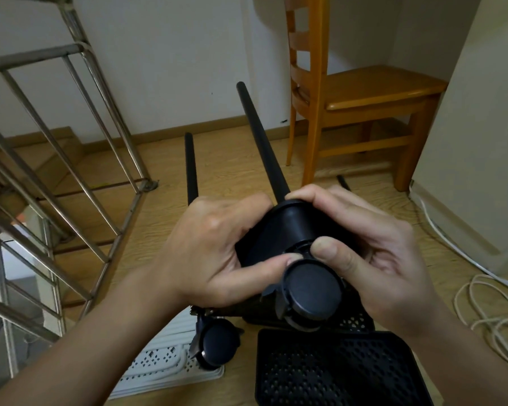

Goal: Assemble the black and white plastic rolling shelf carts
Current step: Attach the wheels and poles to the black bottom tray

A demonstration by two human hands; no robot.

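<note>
Black caster wheel (313, 291) sits at the end of the corner socket (294, 224), held above the floor. The left hand (208, 247) grips the black shelf (255, 238); the right hand (379, 247) curls round the socket, both thumbs at the wheel's stem.

Two bare hands, the left hand (211, 247) and the right hand (393, 259), with bare forearms (100, 356) running back from the fingers (332, 253) to the lower edge of view. Thumbnails (324, 244) at the fingers' tips are short and plain; knuckles and tendons show behind the fingers.
</note>
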